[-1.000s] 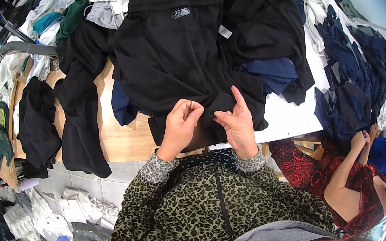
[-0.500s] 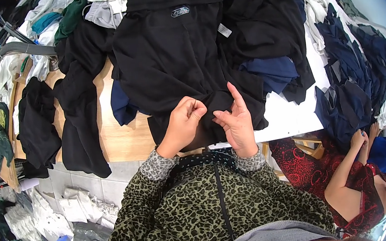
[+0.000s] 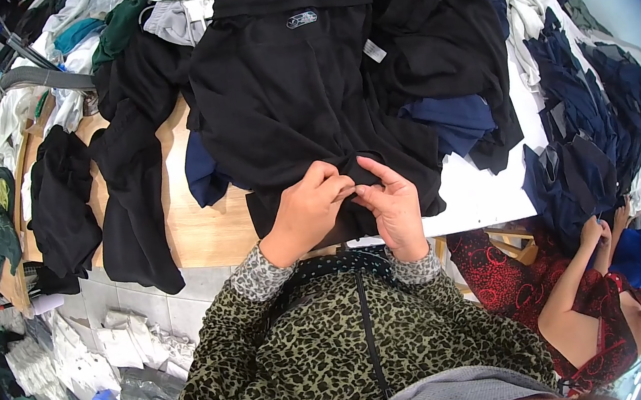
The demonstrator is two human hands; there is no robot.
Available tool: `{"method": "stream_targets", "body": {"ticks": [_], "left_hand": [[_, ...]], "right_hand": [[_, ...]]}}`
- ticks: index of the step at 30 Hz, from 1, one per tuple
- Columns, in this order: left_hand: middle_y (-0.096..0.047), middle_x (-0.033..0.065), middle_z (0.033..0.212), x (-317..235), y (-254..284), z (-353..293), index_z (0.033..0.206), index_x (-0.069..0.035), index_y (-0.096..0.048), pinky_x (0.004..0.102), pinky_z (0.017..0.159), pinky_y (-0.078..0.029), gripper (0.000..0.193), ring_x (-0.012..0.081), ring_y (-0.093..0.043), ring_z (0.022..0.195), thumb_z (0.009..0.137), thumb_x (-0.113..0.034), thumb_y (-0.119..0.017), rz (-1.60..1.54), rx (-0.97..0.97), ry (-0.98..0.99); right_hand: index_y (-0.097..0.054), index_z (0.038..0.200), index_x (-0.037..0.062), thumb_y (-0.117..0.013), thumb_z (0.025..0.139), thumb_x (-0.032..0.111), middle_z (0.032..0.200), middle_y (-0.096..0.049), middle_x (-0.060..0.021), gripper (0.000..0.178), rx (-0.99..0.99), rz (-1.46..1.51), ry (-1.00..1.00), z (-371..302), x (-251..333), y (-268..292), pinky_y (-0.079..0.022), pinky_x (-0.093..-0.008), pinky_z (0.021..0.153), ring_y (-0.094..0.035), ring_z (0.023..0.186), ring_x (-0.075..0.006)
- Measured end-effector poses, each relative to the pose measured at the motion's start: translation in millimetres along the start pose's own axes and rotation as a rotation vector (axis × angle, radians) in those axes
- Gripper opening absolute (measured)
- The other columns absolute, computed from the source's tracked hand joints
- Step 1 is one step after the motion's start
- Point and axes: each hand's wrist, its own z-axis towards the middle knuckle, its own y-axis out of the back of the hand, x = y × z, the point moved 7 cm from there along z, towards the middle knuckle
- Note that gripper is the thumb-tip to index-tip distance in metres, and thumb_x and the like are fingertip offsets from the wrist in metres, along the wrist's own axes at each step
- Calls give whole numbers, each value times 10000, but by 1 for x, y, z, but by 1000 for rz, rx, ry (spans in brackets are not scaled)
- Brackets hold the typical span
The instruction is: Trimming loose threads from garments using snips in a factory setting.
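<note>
My left hand point(image 3: 307, 208) and my right hand point(image 3: 392, 205) meet at the fingertips over the lower part of a pair of black trousers point(image 3: 273, 85). Each is closed in a pinch. Whatever sits between their fingers is too small to make out. The trousers lie with their wide waistband point(image 3: 286, 0) at the far side and a small light print just below it. Under my hands the black cloth is bunched, and my fingers hide part of it.
Black garments point(image 3: 441, 38) with a white tag lie to the right over navy cloth point(image 3: 452, 122). More black pieces point(image 3: 134, 200) hang over the table's point(image 3: 208, 235) left edge. A person in red-and-black clothes point(image 3: 586, 311) sits close on my right. White bundles point(image 3: 128, 338) lie on the floor.
My left hand has moved right, bringing its fingertips against those of my right hand. The right index finger has bent down from its raised position. The trousers have barely shifted.
</note>
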Motion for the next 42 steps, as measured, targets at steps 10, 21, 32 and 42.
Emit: {"method": "stream_targets", "body": {"ticks": [10,21,32,42], "left_hand": [[-530,15,844,24,5,-7,885,-5,-588,202,606,-416,54,86,-507,643,851,-45,-603,-377,26,199],[-562,-27,740,55,8,-27,887,10,-578,180,586,-390,118,21,-461,657,882,-107,-594,-483,18,610],[-573,-23,751,59,6,-31,888,7,-586,186,600,-403,112,24,-478,674,877,-104,-596,-483,16,632],[-553,73,801,20,18,-19,1235,3,-491,256,647,-456,476,164,-541,676,794,-52,-661,-119,38,265]], "right_hand": [[-504,1233,-29,-603,823,-31,921,-641,-72,422,-10,126,-129,3,-2,3,-501,-270,759,-610,801,-127],[-483,1250,-54,-638,755,-104,794,-532,13,522,-34,131,-42,6,0,2,-463,-186,726,-509,706,-50],[-466,1277,-47,-653,722,-124,757,-428,55,590,-58,3,30,4,6,5,-404,-142,656,-385,657,-17],[-413,1300,-73,-641,748,-123,733,-460,46,599,-55,30,46,2,7,1,-447,-162,677,-420,644,-16]]}}
